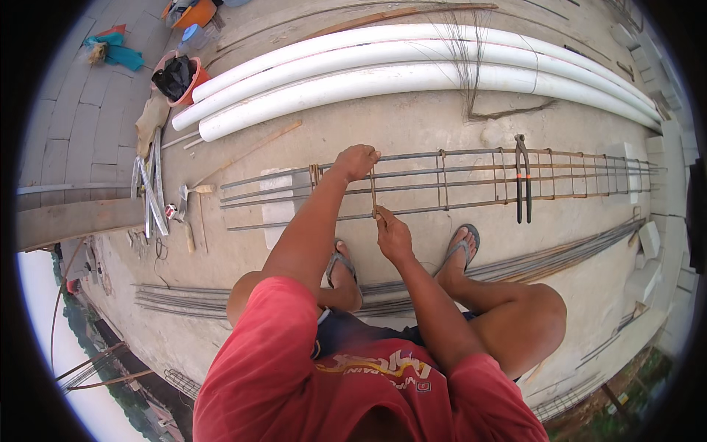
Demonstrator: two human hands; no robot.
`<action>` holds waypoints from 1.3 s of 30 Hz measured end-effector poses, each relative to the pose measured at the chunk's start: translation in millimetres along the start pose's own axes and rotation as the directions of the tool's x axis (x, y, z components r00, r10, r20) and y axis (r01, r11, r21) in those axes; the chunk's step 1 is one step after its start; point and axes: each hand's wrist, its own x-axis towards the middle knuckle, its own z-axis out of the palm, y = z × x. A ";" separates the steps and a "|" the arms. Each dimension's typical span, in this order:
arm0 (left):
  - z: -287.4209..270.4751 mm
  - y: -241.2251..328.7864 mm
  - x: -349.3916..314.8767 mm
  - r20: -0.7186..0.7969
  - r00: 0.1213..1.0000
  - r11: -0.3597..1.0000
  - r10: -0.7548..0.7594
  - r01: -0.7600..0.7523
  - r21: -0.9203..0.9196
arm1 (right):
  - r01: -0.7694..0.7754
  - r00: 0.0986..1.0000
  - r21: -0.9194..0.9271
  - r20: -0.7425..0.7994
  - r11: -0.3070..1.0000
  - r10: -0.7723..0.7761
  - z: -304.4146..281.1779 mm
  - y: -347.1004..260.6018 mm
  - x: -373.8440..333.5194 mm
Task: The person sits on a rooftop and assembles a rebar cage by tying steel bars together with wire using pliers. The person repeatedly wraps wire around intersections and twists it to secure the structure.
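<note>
You squat on a concrete slab [412, 125] with the rebar cage [471, 180] lying across in front of your feet. Your left hand [356, 161] rests on the upper bars of the cage, its grip curled shut around the top of one upright stirrup [373, 193]. Your right hand [392, 234] sits lower, at the near bottom bar, its grip pinching the foot of the same stirrup; whether wire is between the fingers cannot be told. The stirrup stands roughly upright between the two hands, touching the long bars at top and bottom.

A pair of long-handled pincers [523, 177] hangs over the cage to your right, well apart from both hands. More stirrups are spaced along the cage toward the right end. Three white pipes [412, 70] lie side by side beyond the cage. A bundle of loose rebar [560, 254] lies on the slab under and beside your feet. To your left, a hammer [184, 202] lies near flat metal strips [151, 188], and an orange basin [193, 81] holding something black stands near the pipe ends.
</note>
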 end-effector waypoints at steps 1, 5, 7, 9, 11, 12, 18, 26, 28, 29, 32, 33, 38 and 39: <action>0.0 -3.4 1.9 -0.002 1.000 0.999 0.023 -0.023 -0.029 | -0.004 0.999 0.049 -0.041 0.999 0.006 11.3 2.4 1.3; -1.5 -22.6 -0.9 -0.030 0.998 0.992 0.051 -0.054 -0.117 | 0.006 0.994 0.015 -0.112 1.000 -0.004 17.0 -20.7 -2.8; -2.5 -28.7 -1.6 -0.042 0.998 0.989 0.055 -0.061 -0.137 | -0.011 0.995 -0.106 -0.096 0.994 0.000 14.8 -19.8 -0.6; -5.0 -32.1 -3.3 -0.047 0.997 0.986 0.061 -0.068 -0.154 | -0.020 0.994 -0.110 -0.109 0.994 0.008 15.9 -22.0 -0.7; -7.2 -30.1 -5.0 -0.054 0.998 0.989 0.045 -0.052 -0.141 | -0.012 0.995 -0.104 -0.103 0.995 0.002 18.9 -24.8 0.0; -6.4 -30.1 -6.0 -0.058 0.998 0.990 0.036 -0.044 -0.137 | 0.000 0.996 -0.097 -0.087 0.995 -0.009 20.9 -26.2 -0.8; -8.1 -31.2 -12.2 -0.088 0.995 0.977 0.054 -0.071 -0.203 | 0.037 0.994 -0.184 -0.097 0.982 -0.055 25.9 -31.7 -3.8; -2.4 -28.3 -8.0 -0.092 0.996 0.987 0.018 -0.032 -0.156 | 0.072 0.979 -0.266 -0.164 0.961 -0.119 26.3 -19.7 -3.1; 0.7 -30.6 -9.4 -0.135 0.991 0.987 0.013 -0.034 -0.156 | 0.081 0.982 -0.263 -0.144 0.961 -0.122 24.4 -22.2 -3.6; 4.7 -32.3 -11.5 -0.183 0.983 0.985 0.024 -0.054 -0.161 | 0.025 0.992 -0.285 -0.114 0.958 -0.060 20.9 -22.0 -5.6; 2.7 -27.5 -26.7 -0.425 0.905 0.978 0.021 -0.106 -0.179 | -0.064 0.998 -0.272 -0.035 0.960 0.057 1.1 -33.4 -8.8; -0.1 -19.7 -34.8 -0.514 0.857 0.975 0.015 -0.127 -0.182 | -0.053 0.999 -0.211 -0.013 0.976 0.051 -6.1 -27.6 -6.4; -17.7 34.3 -106.1 -0.162 0.969 0.765 -0.189 0.042 -0.643 | -0.151 0.988 0.508 0.092 0.848 0.122 -43.6 -24.1 -4.9; -8.3 45.0 -121.3 -0.110 0.984 0.714 -0.141 0.024 -0.700 | -0.141 0.990 0.554 0.097 0.821 0.104 -47.5 -30.3 -9.9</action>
